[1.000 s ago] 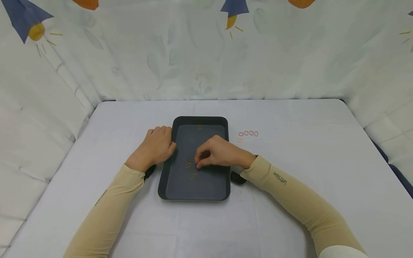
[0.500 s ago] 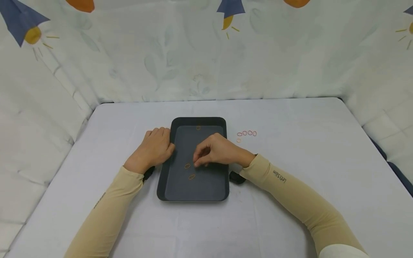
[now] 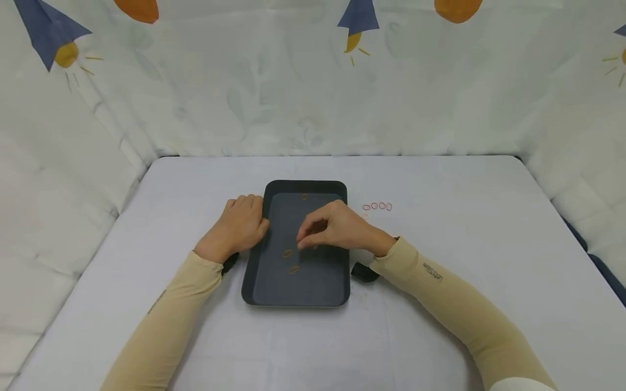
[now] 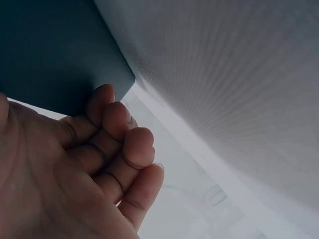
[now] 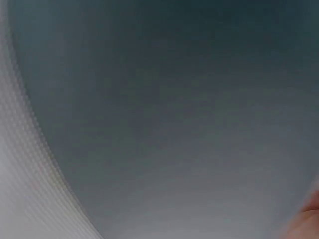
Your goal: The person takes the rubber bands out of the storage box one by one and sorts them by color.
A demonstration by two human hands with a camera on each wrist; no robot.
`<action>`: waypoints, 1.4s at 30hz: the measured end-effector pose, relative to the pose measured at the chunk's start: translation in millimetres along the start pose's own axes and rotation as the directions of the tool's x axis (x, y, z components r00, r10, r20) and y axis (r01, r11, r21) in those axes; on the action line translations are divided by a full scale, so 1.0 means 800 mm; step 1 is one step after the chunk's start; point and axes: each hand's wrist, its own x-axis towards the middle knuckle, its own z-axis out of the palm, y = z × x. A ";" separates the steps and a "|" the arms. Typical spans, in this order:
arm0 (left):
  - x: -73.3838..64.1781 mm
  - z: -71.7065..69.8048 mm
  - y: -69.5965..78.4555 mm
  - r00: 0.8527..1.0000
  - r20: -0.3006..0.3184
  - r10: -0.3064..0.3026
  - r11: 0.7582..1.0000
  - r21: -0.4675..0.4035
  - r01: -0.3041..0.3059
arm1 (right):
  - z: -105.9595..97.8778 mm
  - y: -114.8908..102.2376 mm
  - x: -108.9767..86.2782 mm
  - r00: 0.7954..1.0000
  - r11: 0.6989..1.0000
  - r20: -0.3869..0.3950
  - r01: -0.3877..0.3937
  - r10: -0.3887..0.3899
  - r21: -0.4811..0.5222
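My left hand (image 3: 238, 225) holds the left rim of a dark grey rectangular tray (image 3: 295, 297), thumb over the edge. In the left wrist view its curled fingers (image 4: 137, 149) lie by the tray's outer wall. Above the middle of the tray is my right hand (image 3: 337, 225), thumb and index fingertips close together; whether anything thin is between them is too small to tell. Two small orange rubber bands (image 3: 287, 253) lie in the tray just below those fingertips, and another orange band (image 3: 304, 196) lies near its far end. The right wrist view is mostly blurred tray.
Right of the tray, several red rubber bands (image 3: 374, 206) form a row on the white table (image 3: 464, 228), with an orange band (image 3: 365, 216) below them, partly hidden by my right hand. A black object (image 3: 364, 272) sits under my right wrist. White patterned curtains surround the table.
My right hand has lifted slightly off the tray floor, fingertips rising away from the two near bands. The left hand stays on the rim. The head view has shifted a little.
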 end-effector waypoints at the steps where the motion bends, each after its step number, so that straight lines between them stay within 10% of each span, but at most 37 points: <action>1: 0.001 0.000 0.001 1.000 0.001 0.002 1.000 0.002 -0.002 | -0.002 -0.001 -0.002 1.000 1.000 -0.011 0.004 -0.004 0.002; 42: 0.020 0.009 -0.017 0.999 -0.033 0.014 1.000 -0.010 -0.015 | -0.053 0.000 -0.068 0.984 0.997 -0.173 -0.034 0.045 0.069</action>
